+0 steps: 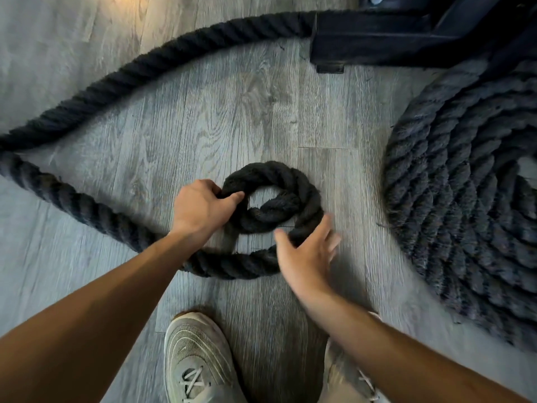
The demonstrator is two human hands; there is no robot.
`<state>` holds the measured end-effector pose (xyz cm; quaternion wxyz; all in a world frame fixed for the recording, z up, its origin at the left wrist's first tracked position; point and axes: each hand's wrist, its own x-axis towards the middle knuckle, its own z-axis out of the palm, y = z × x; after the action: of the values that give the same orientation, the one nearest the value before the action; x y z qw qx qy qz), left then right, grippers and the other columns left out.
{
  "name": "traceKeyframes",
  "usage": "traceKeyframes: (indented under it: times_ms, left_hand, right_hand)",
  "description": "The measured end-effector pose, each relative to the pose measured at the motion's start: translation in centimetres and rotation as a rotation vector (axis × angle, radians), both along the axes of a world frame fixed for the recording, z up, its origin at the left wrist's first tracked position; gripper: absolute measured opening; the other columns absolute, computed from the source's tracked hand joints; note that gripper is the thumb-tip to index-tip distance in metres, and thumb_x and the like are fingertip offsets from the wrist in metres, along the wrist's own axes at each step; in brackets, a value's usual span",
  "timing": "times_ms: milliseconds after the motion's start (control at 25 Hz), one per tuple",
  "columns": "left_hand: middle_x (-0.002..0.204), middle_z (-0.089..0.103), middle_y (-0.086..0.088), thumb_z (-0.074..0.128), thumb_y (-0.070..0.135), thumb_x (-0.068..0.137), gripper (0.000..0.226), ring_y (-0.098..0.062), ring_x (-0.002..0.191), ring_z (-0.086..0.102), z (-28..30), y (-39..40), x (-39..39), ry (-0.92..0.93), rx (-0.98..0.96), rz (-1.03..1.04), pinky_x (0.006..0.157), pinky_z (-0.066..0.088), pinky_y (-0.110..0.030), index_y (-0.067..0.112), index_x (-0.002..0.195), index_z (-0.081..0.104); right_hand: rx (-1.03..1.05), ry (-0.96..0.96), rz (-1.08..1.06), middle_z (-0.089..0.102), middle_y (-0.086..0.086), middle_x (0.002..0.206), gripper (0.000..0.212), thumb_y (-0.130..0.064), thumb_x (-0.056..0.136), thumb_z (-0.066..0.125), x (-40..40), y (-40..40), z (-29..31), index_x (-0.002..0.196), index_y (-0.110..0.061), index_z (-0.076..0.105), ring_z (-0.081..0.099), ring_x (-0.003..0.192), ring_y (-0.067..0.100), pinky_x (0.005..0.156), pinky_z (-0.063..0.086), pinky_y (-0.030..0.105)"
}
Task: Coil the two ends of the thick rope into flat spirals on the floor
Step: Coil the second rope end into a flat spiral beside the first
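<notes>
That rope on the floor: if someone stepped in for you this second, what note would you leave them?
Left hand: grips the left side of the small new coil, thumb hooked into its open centre.
Right hand: fingers straight, on the coil's outer turn at lower right, blurred.
Done: the big spiral at right looks finished, lying flat by the black frame.
Started: the small coil has about two turns, with a gap in the middle.
Left: the loose rope trailing away to the left still needs winding round the small coil, flat on the floor.
</notes>
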<state>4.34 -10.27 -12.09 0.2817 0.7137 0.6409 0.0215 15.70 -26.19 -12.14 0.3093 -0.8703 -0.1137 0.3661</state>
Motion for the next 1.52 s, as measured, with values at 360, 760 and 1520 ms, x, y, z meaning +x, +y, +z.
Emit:
traceKeyframes:
  times_ms: [360,760,1520]
  left_hand:
    - [0.055,0.062,-0.005,0.057,0.067,0.088,0.063,-0.032,0.069,0.065,0.8,-3.6,-1.5,0.029,-0.085,-0.006,0.058,0.045,-0.034,0.011,0.060,0.063]
    - [0.123,0.067,-0.003,0.067,0.048,0.091,0.057,-0.024,0.104,0.066,1.0,4.5,0.1,-0.108,-0.056,-0.535,0.093,0.050,-0.033,0.025,0.142,0.056]
    - [0.096,0.075,0.001,0.080,0.031,0.083,0.042,-0.018,0.078,0.076,0.4,-4.8,-2.4,-0.493,-0.583,0.476,0.053,0.059,-0.034,0.046,0.116,0.058]
  right_hand:
    - [-0.055,-0.148,0.265,0.022,0.003,0.145,0.113,-0.055,0.068,0.080,4.2,7.4,-0.5,0.157,-0.032,0.015,0.025,0.131,0.032,0.106,0.041,0.051]
    - [-0.017,-0.172,1.206,0.028,-0.001,0.141,0.120,-0.059,0.067,0.084,8.6,11.4,0.0,0.160,-0.028,0.016,0.034,0.134,0.027,0.108,0.040,0.045]
    - [0.154,-0.228,0.928,0.046,-0.008,0.141,0.106,-0.054,0.068,0.087,11.2,5.7,-0.5,0.156,-0.028,0.036,0.043,0.131,0.017,0.110,0.034,0.030]
